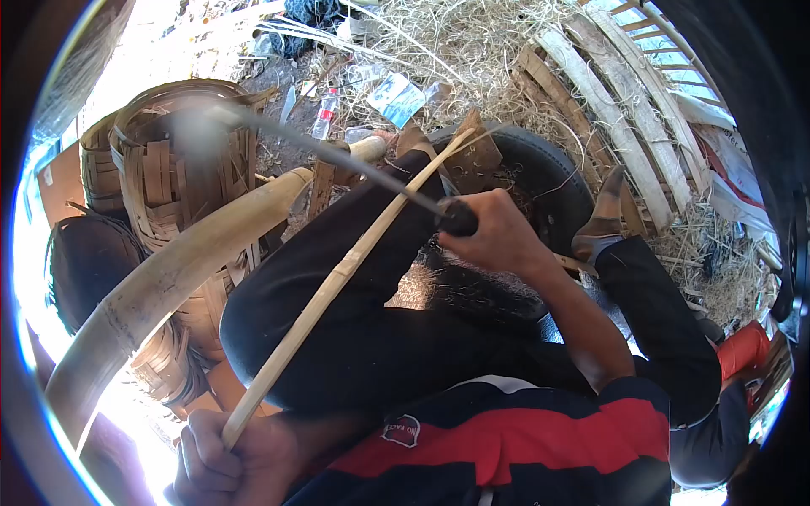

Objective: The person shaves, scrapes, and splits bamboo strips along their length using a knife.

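My left hand (240, 460), low at the left, is closed around the lower end of a long pale bamboo strip (337, 274). The strip slants up to the right across my dark-trousered leg, and its far end is split near my foot. In my right hand (498, 232) is the dark handle of a long knife (337, 158), fingers wrapped round it. Its narrow blade, seen nearly edge-on, points to the upper left and crosses over the strip in view; its far end is blurred. I cannot tell whether blade and strip touch.
A thick bamboo piece (169, 278) curves along the left, beside woven baskets (169, 181). Beyond my feet lie a black tyre (548, 160), wooden slats (620, 101), fibre shavings (481, 51) and a plastic bottle (326, 114). Another person's dark sleeve (713, 438) shows at lower right.
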Tool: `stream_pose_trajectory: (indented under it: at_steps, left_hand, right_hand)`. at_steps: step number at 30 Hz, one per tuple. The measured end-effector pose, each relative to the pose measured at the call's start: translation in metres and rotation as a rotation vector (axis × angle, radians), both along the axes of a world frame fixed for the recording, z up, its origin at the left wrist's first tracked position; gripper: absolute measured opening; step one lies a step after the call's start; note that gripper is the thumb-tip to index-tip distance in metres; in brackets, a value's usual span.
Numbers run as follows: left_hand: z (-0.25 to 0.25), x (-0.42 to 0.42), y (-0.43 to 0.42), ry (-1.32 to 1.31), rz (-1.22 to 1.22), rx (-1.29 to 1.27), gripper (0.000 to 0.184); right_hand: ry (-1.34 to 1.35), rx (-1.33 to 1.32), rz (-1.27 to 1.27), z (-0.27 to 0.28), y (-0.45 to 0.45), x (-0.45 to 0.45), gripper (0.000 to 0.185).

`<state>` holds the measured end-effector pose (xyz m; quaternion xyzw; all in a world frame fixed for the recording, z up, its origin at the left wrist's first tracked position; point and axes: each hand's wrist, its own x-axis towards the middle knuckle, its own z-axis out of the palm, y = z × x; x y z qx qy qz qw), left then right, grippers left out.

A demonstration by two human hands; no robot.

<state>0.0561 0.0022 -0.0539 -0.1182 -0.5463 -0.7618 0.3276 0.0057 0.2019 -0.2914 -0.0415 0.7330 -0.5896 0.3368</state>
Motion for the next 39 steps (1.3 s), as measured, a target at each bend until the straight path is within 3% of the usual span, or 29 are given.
stream_pose_trajectory:
  at_steps: [3, 9, 11, 17, 19, 23, 25, 26, 29, 32, 34, 39]
  left_hand:
    - [-0.001, -0.001, -0.001, -0.004, 0.011, -0.006, 0.036]
    - [-0.003, -0.001, -0.004, 0.003, 0.047, 0.002, 0.036]
    - [-0.003, 0.001, -0.004, 0.015, 0.06, 0.003, 0.035]
    - [0.0, 0.004, -0.005, 0.007, 0.097, -0.009, 0.035]
    - [0.0, 0.003, -0.005, 0.0, 0.11, -0.021, 0.035]
    - [-0.001, 0.0, -0.004, 0.001, 0.122, -0.024, 0.034]
    - [-0.001, 0.0, -0.004, 0.008, 0.132, -0.023, 0.034]
    - [0.0, 0.001, -0.005, 0.013, 0.131, -0.024, 0.034]
    - [0.001, 0.001, -0.005, 0.003, 0.137, -0.039, 0.034]
    - [0.001, 0.0, -0.005, -0.001, 0.153, -0.051, 0.033]
    - [0.001, -0.001, -0.005, -0.015, 0.164, -0.066, 0.033]
    - [0.0, -0.002, -0.004, -0.023, 0.181, -0.089, 0.033]
  right_hand:
    - [0.075, -0.138, 0.08, 0.006, -0.005, -0.006, 0.018]
    - [-0.179, 0.212, -0.07, -0.122, 0.029, 0.011, 0.027]
    - [-0.214, 0.337, -0.076, -0.135, 0.036, 0.002, 0.03]
    - [-0.061, 0.222, 0.014, -0.098, 0.026, -0.007, 0.034]
    - [-0.031, 0.025, 0.087, -0.089, 0.025, -0.01, 0.026]
    - [-0.11, 0.059, 0.093, -0.16, 0.034, 0.005, 0.034]
    - [-0.156, 0.367, -0.149, -0.197, 0.046, 0.012, 0.034]
    - [-0.152, 0.366, -0.159, -0.207, 0.05, 0.017, 0.034]
    - [-0.2, 0.348, -0.139, -0.211, 0.052, 0.026, 0.038]
    - [-0.258, 0.364, -0.098, -0.165, 0.047, 0.011, 0.034]
    - [-0.029, 0.068, -0.119, -0.15, 0.036, 0.019, 0.028]
    - [0.031, -0.131, -0.014, -0.091, 0.002, -0.015, 0.021]
